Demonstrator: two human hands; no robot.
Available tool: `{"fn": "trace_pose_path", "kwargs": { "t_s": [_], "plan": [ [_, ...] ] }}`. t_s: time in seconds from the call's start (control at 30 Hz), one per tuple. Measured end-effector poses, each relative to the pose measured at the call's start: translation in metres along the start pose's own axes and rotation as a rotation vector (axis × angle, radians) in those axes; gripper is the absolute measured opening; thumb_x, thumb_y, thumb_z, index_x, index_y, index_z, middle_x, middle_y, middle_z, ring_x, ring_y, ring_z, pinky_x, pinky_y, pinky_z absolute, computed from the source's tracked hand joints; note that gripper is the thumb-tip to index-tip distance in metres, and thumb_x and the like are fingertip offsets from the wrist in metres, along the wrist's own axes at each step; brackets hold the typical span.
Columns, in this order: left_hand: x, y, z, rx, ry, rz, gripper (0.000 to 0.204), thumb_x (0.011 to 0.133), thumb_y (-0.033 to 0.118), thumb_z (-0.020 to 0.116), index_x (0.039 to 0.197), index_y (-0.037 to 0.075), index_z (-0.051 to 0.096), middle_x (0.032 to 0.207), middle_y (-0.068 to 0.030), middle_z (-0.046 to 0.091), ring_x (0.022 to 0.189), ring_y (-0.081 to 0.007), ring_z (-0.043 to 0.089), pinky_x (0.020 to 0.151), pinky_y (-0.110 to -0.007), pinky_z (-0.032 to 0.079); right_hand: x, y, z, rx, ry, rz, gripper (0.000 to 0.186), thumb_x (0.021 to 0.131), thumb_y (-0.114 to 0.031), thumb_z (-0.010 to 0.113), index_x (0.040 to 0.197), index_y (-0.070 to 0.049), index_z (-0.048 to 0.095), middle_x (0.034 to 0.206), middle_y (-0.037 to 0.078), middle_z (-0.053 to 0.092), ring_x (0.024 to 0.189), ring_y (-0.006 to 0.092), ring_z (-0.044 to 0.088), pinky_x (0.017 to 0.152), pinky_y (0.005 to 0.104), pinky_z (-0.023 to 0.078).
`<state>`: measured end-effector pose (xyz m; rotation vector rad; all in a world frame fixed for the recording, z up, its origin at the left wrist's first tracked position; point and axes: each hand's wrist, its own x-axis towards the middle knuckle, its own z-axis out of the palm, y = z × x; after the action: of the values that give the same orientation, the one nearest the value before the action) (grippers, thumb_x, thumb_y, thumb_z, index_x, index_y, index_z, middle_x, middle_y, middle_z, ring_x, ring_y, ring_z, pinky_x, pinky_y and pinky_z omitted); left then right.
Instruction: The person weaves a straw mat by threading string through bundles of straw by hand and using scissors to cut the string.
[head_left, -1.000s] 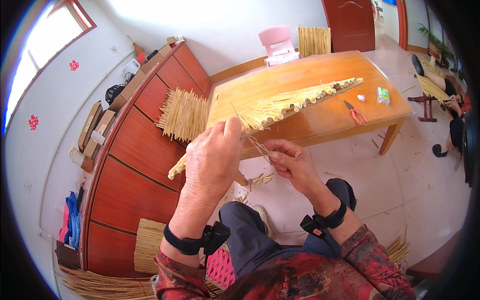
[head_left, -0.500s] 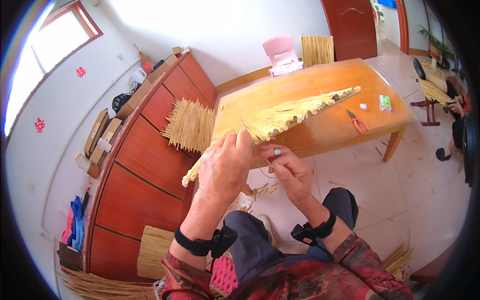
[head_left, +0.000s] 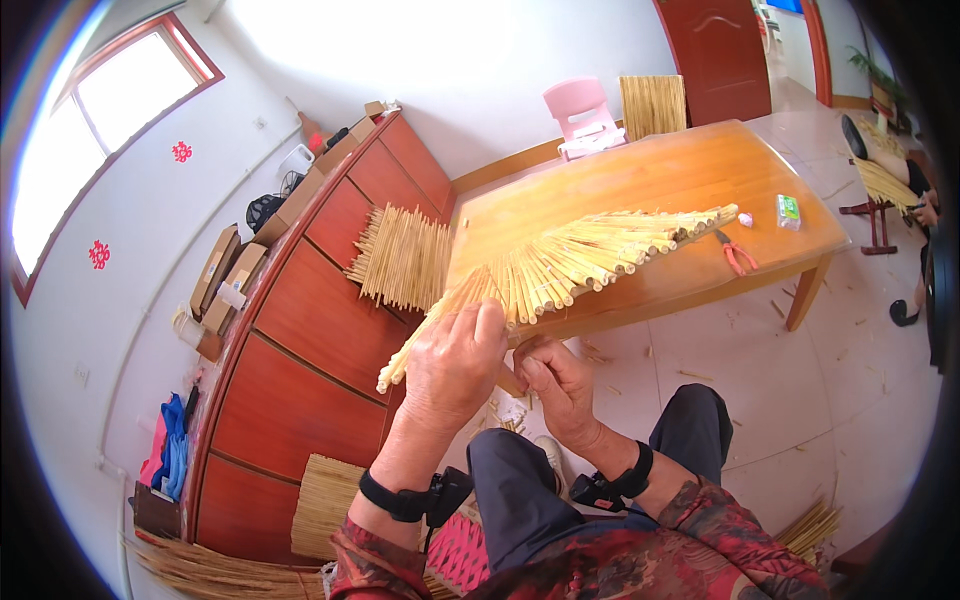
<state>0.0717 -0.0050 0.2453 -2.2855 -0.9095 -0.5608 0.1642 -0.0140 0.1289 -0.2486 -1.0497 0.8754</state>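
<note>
A mat of pale yellow straw stalks [head_left: 585,252], fanned out along its near edge, reaches from in front of me over the wooden table [head_left: 690,165]. My left hand [head_left: 452,365] is closed on the mat near its left end, fingers on top and the thumb side hidden. Just right of it and below the mat's edge, my right hand [head_left: 562,388] is closed with fingers pinched together. Whatever the right fingers hold is too small or too hidden to make out. Red-handled pliers [head_left: 736,255] lie on the table beyond the mat's right end.
A small green-and-white pack [head_left: 788,212] lies by the table's right edge. Another stalk mat [head_left: 402,258] stands against the red cabinet [head_left: 300,340] at left. Beyond the table is a pink chair [head_left: 582,115]. Stalk scraps litter the floor. A person's hand [head_left: 926,212] shows at far right.
The mat has tilted so more of its stalks' upper side shows. My right hand has drawn in and down, its fingers closing up. The whole view has shifted slightly.
</note>
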Motion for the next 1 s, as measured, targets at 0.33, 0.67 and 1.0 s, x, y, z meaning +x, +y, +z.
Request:
{"fn": "trace_pose_path", "kwargs": {
  "t_s": [0.33,0.67,1.0],
  "plan": [
    [-0.015,0.003,0.009,0.047,0.048,0.119,0.018,0.066,0.009,0.055,0.083,0.005,0.048,0.072,-0.0053,0.051,0.061,-0.0184,0.056,0.054,-0.030,0.045,-0.018,0.005,-0.012,-0.131,-0.070,-0.089,0.014,0.087,-0.009,0.044,0.075,-0.001,0.045,0.074,0.008,0.048,0.070,0.0163,0.045,0.064,0.0262,0.039],
    [-0.030,0.006,0.013,0.033,-0.043,0.114,0.025,0.065,0.009,0.058,0.087,0.003,0.048,0.079,-0.0080,0.054,0.068,-0.0213,0.057,0.057,-0.031,0.046,-0.032,0.019,-0.014,-0.216,-0.117,-0.200,0.008,0.082,-0.005,0.049,0.077,0.001,0.049,0.076,0.011,0.049,0.073,0.0218,0.049,0.067,0.0294,0.040],
    [-0.040,0.004,0.021,0.046,-0.040,0.199,0.023,0.068,0.011,0.054,0.088,0.002,0.048,0.077,-0.0073,0.051,0.066,-0.0188,0.055,0.056,-0.029,0.046,-0.041,0.032,-0.016,-0.394,-0.182,-0.290,0.005,0.073,0.000,0.057,0.075,-0.001,0.052,0.079,0.012,0.050,0.078,0.0286,0.051,0.071,0.0341,0.041]
  ]
}}
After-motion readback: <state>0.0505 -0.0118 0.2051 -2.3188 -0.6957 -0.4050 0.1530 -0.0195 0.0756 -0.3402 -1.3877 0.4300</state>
